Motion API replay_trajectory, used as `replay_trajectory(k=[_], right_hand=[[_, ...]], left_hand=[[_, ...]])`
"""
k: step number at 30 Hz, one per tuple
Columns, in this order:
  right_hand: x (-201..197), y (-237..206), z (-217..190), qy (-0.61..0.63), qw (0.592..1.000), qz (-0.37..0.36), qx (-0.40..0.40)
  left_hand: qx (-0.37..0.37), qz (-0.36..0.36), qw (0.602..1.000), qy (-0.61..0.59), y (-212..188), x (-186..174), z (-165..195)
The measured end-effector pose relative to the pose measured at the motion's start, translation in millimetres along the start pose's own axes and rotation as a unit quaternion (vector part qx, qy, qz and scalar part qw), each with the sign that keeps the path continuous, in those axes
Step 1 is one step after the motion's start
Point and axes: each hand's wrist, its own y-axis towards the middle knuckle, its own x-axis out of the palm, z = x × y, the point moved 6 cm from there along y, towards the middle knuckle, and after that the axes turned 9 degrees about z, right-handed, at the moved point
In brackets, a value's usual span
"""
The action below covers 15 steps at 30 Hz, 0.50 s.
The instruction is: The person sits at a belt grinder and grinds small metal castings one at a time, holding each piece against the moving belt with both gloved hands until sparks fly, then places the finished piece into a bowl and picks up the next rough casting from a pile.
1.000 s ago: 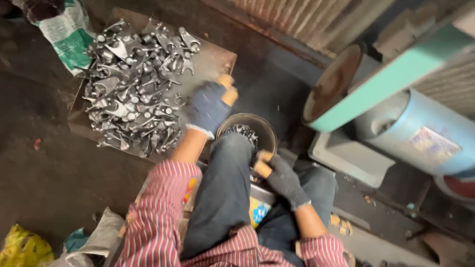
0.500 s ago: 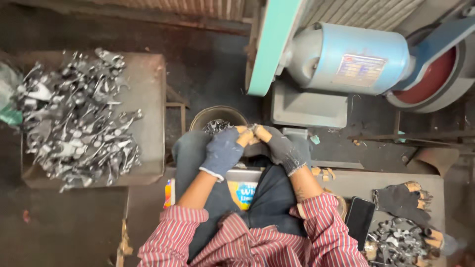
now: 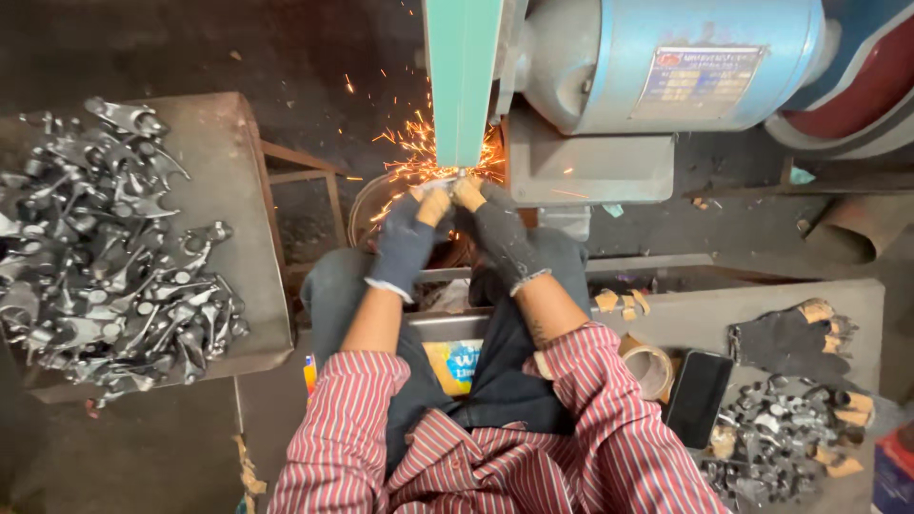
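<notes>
While the small metal part throws sparks against the green belt at twelve o'clock, I pinch it between my gloved left hand and right hand. Heaped metal castings lie at nine o'clock.

Your one head camera is looking steeply down from close above your gloved hands, facing forward toward the green sanding belt.
</notes>
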Motion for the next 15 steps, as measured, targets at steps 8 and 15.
replay_trajectory(k=[8, 15], right_hand=[[-31, -11, -28, -0.126, 0.975, 0.164, -0.076], [-26, 9, -7, -0.130, 0.985, 0.099, -0.061]], left_hand=[[0.074, 0.022, 0.997, -0.031, 17, 47, -5], [0.083, 0.119, 0.989, 0.030, 9, 32, -9]])
